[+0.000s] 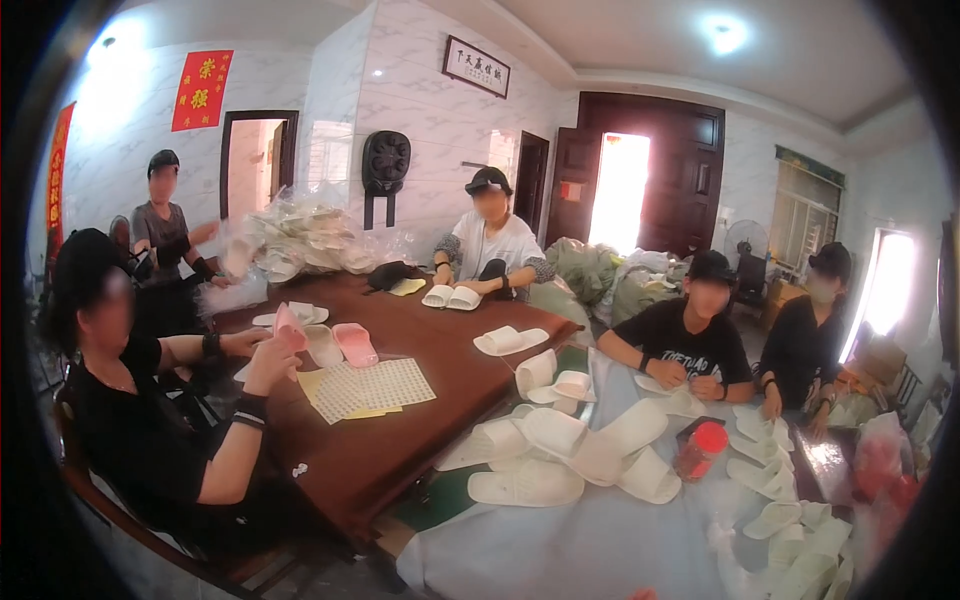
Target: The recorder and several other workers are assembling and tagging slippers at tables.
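Neither my left hand nor my right hand can be made out. A small orange-pink bit (pixel 642 594) shows at the lower edge, too little to name. Closest to me is a table with a pale grey cover (pixel 480 560). White slide slippers (pixel 526 484) lie heaped across it, some overlapping. Beside them stands a jar with a red lid (pixel 710 437). More white slippers (pixel 775 470) are lined up toward the right, and another pile (pixel 808 550) sits at the lower right.
On the brown-covered table (pixel 440 345), a co-worker's hands (pixel 262 362) hold a pink slipper (pixel 290 330) near sticker sheets (pixel 380 388). Across it, another person handles white slippers (pixel 451 297). Bagged slippers (pixel 300 235) are piled behind. Two people sit at the right.
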### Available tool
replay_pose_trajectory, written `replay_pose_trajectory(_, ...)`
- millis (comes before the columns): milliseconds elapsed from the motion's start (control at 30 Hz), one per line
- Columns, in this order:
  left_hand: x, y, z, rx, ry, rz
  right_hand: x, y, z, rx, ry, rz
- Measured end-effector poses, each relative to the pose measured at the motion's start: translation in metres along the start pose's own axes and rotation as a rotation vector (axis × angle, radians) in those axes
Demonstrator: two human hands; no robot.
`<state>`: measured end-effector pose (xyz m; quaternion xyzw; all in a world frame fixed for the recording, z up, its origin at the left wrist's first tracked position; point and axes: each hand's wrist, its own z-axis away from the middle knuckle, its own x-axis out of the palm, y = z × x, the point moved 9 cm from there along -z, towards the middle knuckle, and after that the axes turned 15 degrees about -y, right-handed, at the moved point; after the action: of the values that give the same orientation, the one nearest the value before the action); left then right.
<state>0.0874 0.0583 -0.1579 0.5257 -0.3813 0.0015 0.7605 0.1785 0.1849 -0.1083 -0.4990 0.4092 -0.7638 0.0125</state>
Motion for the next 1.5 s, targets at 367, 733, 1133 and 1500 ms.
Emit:
replay_pose_trajectory(367, -0.014, 0.004, -0.014, 0.15, 0.266, -0.013, 0.055, -0.081, 0.042, -0.407, -0.299, -0.309)
replay_pose_trajectory(733, -0.049, 0.049, 0.004, 0.345, 0.433, 0.362, 0.07, -0.098, 0.085, -0.3, -0.462, -0.395)
replay_pose_trajectory(1133, 0.086, 0.097, -0.054, 0.325, -0.253, -0.142, 0.017, -0.114, 0.006, -0.473, -0.725, -0.803)
replay_pose_trajectory(1500, 0.063, 0.039, -0.107, 0.288, -0.342, 0.623, 0.076, -0.117, 0.015, -0.282, -0.395, 0.035)
